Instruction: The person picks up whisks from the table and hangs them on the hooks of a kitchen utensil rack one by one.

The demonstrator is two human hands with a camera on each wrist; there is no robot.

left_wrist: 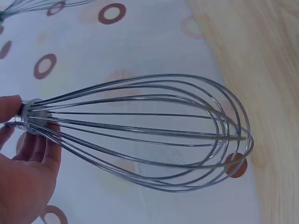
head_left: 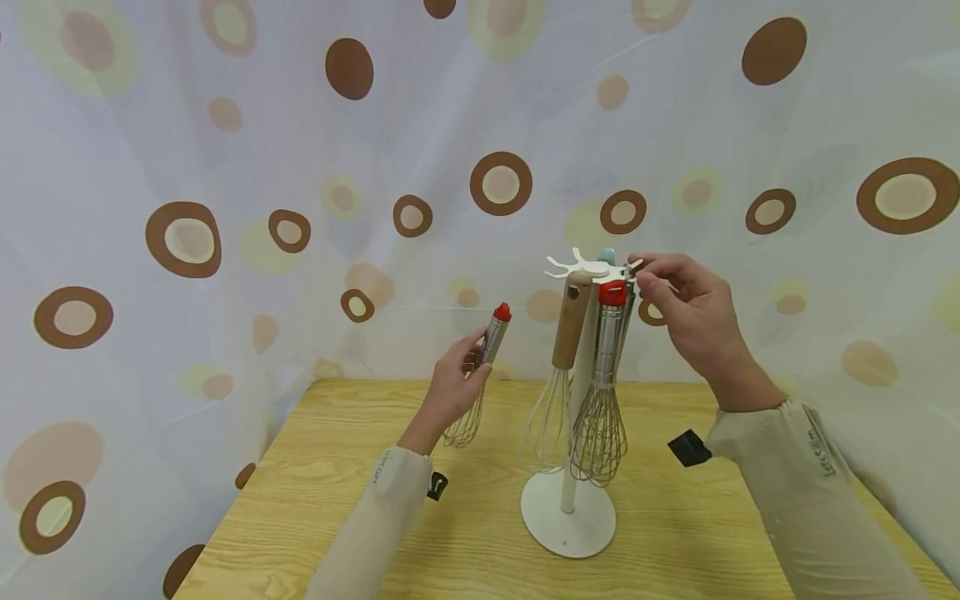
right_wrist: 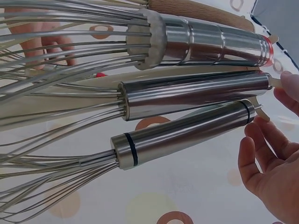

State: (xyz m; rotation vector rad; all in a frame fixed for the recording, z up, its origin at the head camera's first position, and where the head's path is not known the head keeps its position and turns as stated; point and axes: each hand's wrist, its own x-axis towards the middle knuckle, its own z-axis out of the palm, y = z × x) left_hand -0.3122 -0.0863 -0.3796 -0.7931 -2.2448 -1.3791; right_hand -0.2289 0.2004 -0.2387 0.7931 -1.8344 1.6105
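Note:
My left hand [head_left: 453, 383] grips a wire whisk [head_left: 493, 337] by its steel handle, which ends in a red cap. It is held left of the white whisk stand [head_left: 592, 268], wires downward. In the left wrist view the wire loops [left_wrist: 140, 116] fill the middle, and fingers surround the lower handle. My right hand [head_left: 693, 308] is at the right side of the stand's top, fingertips right at a hook. The right wrist view shows a steel-handled whisk [right_wrist: 182, 135] with a black band hanging there, its upper end beside the loosely bent fingers [right_wrist: 247, 156].
On the stand also hang a wooden-handled whisk [head_left: 572, 325], a red-topped whisk [head_left: 607, 342] and another steel-handled whisk [right_wrist: 196, 95]. A pale blue top [head_left: 606, 255] shows behind. The round base [head_left: 567, 533] stands on a wooden table [head_left: 300, 492], before a dotted curtain [head_left: 420, 125].

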